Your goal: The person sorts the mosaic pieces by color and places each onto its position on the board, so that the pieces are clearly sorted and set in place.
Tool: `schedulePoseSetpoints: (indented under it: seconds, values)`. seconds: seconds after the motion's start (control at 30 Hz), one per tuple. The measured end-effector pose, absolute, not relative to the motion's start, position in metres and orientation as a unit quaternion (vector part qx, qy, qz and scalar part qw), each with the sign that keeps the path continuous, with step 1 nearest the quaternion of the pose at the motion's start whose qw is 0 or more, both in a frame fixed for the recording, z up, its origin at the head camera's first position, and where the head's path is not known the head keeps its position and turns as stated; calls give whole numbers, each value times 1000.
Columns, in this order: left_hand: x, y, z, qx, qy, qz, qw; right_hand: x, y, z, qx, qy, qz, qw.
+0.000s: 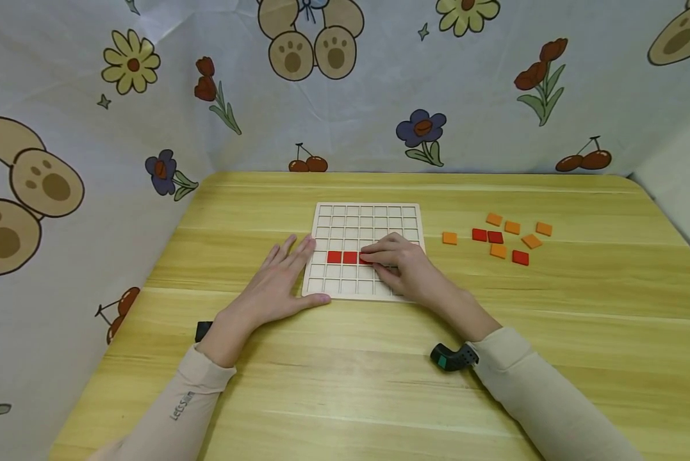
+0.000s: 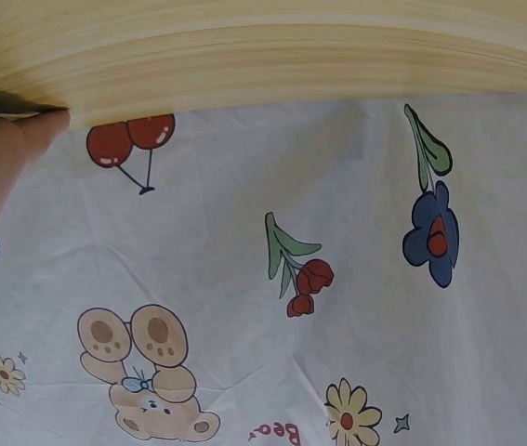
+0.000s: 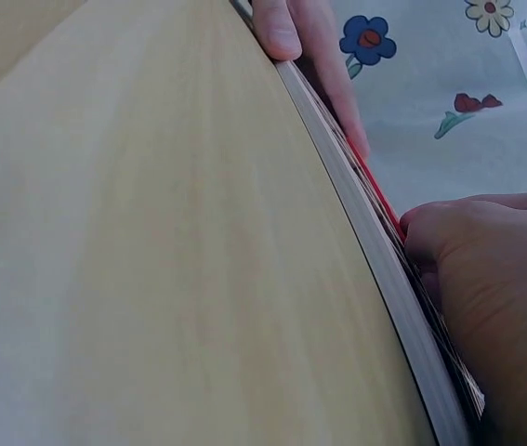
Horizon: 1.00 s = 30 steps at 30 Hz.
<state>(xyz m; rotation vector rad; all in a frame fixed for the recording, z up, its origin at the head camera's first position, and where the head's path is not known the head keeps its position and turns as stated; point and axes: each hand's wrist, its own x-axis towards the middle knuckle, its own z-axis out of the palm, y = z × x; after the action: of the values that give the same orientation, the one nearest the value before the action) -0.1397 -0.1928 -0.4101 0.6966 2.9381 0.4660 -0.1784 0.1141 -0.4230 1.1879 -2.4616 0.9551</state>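
A pale square board [image 1: 321, 291] with a grid of recessed cells lies on the table. Two red square tiles [image 1: 341, 257] sit side by side in one of its rows. Right beside them my right hand [image 1: 408, 267] pinches a third red tile [image 1: 364, 258] at the same row, its fingertips partly covering it. My left hand [image 1: 281, 282] lies at the board's left side with fingers straight, the thumb along the near edge. In the right wrist view, the board's edge [image 3: 375, 242] runs between both hands, with the right hand [image 3: 495, 269] low over the grid.
Right of the board, several loose orange tiles [image 1: 512, 227] and red tiles [image 1: 520, 257] are scattered on the wooden table [image 1: 345, 384]. One orange tile [image 1: 450, 238] lies nearest the board. A patterned cloth [image 1: 368, 121] hangs behind the table and along its left side.
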Motion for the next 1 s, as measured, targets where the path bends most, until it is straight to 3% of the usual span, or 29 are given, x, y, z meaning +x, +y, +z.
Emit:
schedulePoseSetpoints:
  seconds: [0.27, 0.67, 1.0]
  values:
    - [-139, -193, -411, 231, 960, 153, 46, -176, 121, -425, 358, -840, 358, 197]
    - [-139, -193, -411, 232, 960, 153, 46, -180, 159, -424, 286, -867, 355, 202]
    - [-139, -193, -409, 232, 959, 154, 44, -179, 221, -427, 233, -880, 325, 257]
